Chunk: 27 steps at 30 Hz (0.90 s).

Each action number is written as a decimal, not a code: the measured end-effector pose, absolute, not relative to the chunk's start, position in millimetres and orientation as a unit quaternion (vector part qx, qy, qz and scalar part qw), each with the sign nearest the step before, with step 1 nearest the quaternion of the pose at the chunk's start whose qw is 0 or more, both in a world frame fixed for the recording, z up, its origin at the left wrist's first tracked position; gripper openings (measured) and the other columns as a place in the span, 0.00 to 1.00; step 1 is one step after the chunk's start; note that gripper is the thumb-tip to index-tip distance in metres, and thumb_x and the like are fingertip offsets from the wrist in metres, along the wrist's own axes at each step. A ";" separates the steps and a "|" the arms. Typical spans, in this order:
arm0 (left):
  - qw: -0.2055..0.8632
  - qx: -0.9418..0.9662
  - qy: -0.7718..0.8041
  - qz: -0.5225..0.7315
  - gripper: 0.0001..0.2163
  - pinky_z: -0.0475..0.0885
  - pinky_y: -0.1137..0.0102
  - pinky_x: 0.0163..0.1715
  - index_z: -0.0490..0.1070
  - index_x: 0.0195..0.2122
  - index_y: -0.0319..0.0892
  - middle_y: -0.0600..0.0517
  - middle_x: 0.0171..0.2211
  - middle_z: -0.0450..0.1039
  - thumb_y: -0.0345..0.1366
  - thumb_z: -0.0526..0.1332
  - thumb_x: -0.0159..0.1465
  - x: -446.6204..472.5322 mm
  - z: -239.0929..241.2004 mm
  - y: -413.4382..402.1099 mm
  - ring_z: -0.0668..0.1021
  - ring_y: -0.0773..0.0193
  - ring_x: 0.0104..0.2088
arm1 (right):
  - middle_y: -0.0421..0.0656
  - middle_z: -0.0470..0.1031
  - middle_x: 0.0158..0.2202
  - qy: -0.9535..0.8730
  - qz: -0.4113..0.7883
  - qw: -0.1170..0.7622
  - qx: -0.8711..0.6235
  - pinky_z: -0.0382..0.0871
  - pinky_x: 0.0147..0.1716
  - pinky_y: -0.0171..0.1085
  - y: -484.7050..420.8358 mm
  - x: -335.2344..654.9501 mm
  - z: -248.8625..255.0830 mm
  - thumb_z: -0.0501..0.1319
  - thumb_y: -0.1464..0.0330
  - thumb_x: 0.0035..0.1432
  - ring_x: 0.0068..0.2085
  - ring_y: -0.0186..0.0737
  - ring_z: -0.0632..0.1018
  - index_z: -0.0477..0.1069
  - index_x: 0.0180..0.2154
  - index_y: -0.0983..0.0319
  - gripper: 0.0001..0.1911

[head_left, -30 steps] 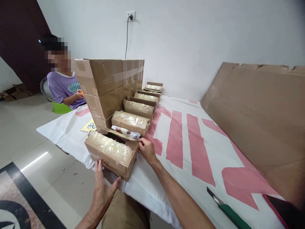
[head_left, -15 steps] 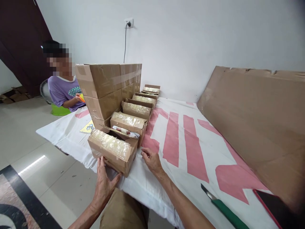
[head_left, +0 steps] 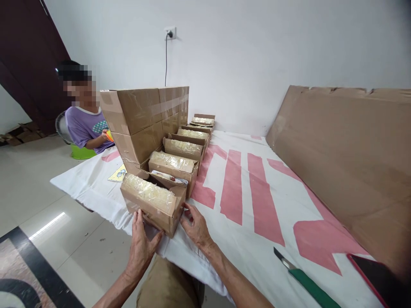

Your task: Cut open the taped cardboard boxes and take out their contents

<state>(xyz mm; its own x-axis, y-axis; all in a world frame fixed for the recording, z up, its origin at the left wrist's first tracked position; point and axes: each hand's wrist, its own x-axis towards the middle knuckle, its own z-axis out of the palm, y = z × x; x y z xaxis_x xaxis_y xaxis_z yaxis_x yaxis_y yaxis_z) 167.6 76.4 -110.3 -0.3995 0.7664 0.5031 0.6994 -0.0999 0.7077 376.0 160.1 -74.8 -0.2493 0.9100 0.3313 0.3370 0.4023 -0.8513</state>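
Note:
The nearest cardboard box [head_left: 150, 214], with clear tape over its pale top, sits at the table's front edge. My left hand [head_left: 141, 241] rests against its front face, fingers stretched up and thumb spread along the lower edge. At the box's right end is my right hand [head_left: 195, 226], fingers loosely bent and apart, fingertips at the corner. Behind the box, a folded printed item [head_left: 168, 176] shows in a gap before the following taped box [head_left: 175, 161]. Several similar boxes run back toward the wall.
Taller sealed cartons [head_left: 138, 107] are stacked on the left. A green-handled knife [head_left: 308, 282] and a red-edged phone [head_left: 379, 278] lie at right, before a large cardboard sheet [head_left: 337, 149]. Another person [head_left: 85, 124] sits beyond the table's left side, holding something orange.
My right hand has moved left, from the tablecloth beside the box to its right end. My left hand stays against the front face. The view has shifted slightly.

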 end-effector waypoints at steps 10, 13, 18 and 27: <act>0.036 0.537 0.684 0.493 0.47 0.62 0.40 0.65 0.45 0.74 0.39 0.30 0.71 0.52 0.49 0.67 0.59 177.0 -101.9 89.5 0.57 0.35 0.72 | 0.47 0.78 0.53 -0.709 0.325 0.440 -0.444 0.76 0.49 0.48 172.8 372.0 -78.8 0.62 0.71 0.53 0.50 0.48 0.79 0.70 0.57 0.57 0.28; 0.045 0.532 0.684 0.496 0.47 0.62 0.40 0.65 0.45 0.74 0.39 0.30 0.71 0.50 0.48 0.67 0.58 178.7 -99.9 96.1 0.55 0.35 0.72 | 0.47 0.78 0.53 -0.707 0.324 0.443 -0.446 0.76 0.50 0.49 178.3 372.2 -77.6 0.62 0.71 0.53 0.51 0.49 0.79 0.70 0.58 0.58 0.29; 0.048 0.533 0.691 0.485 0.47 0.61 0.40 0.66 0.45 0.74 0.40 0.31 0.72 0.50 0.47 0.67 0.58 184.1 -94.7 107.1 0.53 0.35 0.73 | 0.48 0.77 0.55 -0.700 0.322 0.456 -0.446 0.77 0.46 0.46 184.5 371.9 -74.9 0.61 0.70 0.54 0.51 0.49 0.80 0.70 0.59 0.58 0.29; 0.043 0.536 0.686 0.490 0.48 0.61 0.41 0.66 0.44 0.74 0.39 0.31 0.72 0.49 0.46 0.68 0.58 185.9 -100.6 114.8 0.53 0.36 0.73 | 0.51 0.73 0.61 -0.695 0.326 0.469 -0.436 0.79 0.43 0.45 181.4 373.9 -83.9 0.60 0.72 0.52 0.57 0.53 0.78 0.69 0.61 0.60 0.33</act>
<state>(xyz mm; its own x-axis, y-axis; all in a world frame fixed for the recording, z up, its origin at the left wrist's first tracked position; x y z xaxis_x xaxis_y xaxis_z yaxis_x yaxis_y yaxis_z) 185.9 114.8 -100.6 -0.4221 0.7780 0.4652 0.6928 -0.0541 0.7191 373.9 181.4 -83.9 -0.1786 0.9127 0.3675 0.3006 0.4062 -0.8629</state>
